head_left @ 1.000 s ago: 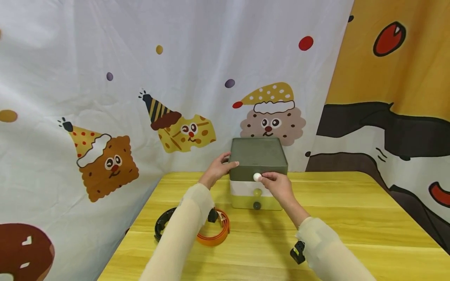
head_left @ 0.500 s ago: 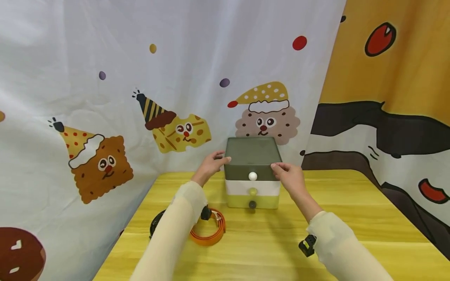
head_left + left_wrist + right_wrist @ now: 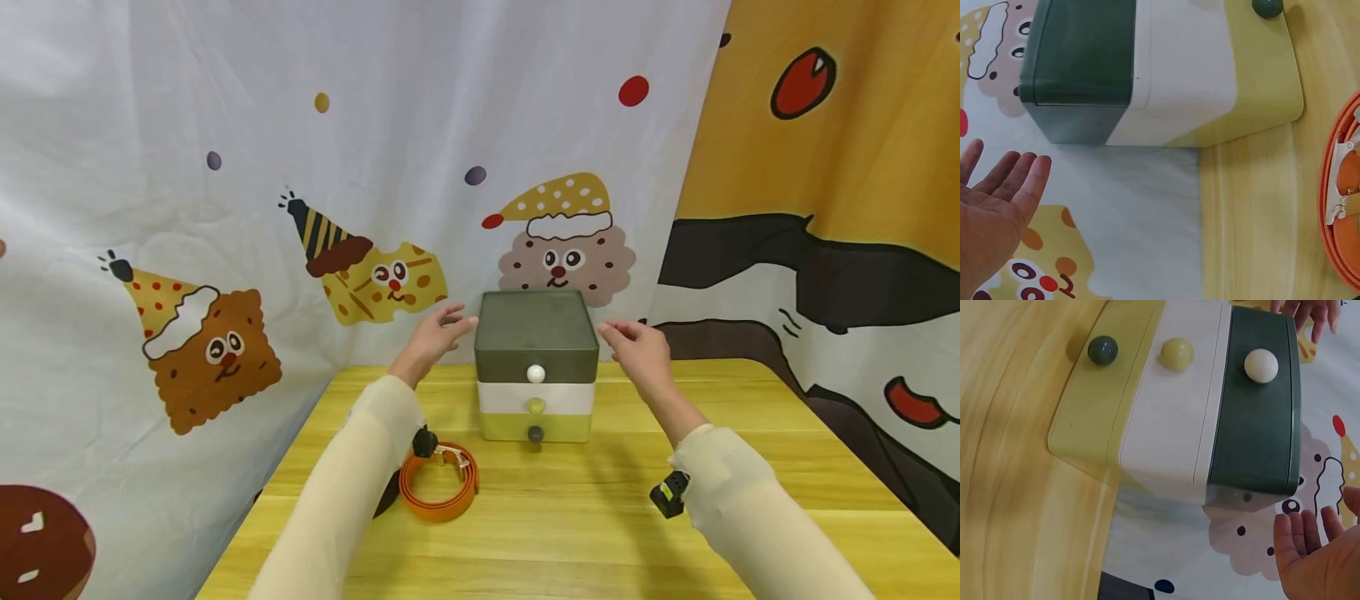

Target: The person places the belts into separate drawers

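Orange belt (image 3: 433,511) coiled nearer you than your left hand (image 3: 433,337). That hand and your right hand (image 3: 641,354) — both released, fingers loose. Drawer box (image 3: 536,321) stands between them, touching neither. Right-wrist view shows three knobs (image 3: 1177,354); left-wrist, only the dark one clearly. Yellow wood-grain table (image 3: 540,517) beneath — printed curtain (image 3: 405,83) beyond your hands.

Drawer box (image 3: 510,371) between left hand (image 3: 431,340) and right hand (image 3: 642,354), on table (image 3: 540,525), belt (image 3: 438,511) front-left, curtain (image 3: 405,108) behind

Cartoon-print curtain (image 3: 405,125) behind yellowish table (image 3: 540,517)
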{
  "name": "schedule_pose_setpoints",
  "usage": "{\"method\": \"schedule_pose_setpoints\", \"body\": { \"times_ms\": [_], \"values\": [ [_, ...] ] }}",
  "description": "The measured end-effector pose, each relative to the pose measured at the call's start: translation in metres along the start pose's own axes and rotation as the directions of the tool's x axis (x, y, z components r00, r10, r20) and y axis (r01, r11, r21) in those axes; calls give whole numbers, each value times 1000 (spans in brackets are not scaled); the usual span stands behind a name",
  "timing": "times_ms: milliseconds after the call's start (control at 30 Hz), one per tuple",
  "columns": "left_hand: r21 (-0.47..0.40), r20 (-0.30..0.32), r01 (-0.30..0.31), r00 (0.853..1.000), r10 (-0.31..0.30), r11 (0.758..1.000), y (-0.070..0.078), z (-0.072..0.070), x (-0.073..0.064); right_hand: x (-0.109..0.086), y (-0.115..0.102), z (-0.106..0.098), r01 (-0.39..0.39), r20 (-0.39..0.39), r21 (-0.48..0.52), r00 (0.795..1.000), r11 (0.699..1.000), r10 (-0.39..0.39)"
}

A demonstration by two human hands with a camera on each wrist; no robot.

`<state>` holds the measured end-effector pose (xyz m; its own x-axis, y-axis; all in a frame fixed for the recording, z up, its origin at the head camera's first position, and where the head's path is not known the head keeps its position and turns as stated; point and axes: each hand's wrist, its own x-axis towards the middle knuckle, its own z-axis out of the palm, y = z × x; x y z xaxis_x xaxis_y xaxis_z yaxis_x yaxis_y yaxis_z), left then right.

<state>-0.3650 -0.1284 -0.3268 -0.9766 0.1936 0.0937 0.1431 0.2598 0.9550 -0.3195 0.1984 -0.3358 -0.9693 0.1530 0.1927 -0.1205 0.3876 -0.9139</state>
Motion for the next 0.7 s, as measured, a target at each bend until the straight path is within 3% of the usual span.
{"method": "schedule_pose_setpoints", "body": {
  "times_ms": [367, 700],
  "values": [
    [-24, -7, -30, 1000, 30, 999, 14, -8, -6, 8, 1, -9, 26, 116, -78, 993, 997, -17],
    [-49, 36, -51, 998, 53, 997, 18, -5, -15, 11, -2, -7, 39, 165, -146, 986, 988, -15]
  ]
}}
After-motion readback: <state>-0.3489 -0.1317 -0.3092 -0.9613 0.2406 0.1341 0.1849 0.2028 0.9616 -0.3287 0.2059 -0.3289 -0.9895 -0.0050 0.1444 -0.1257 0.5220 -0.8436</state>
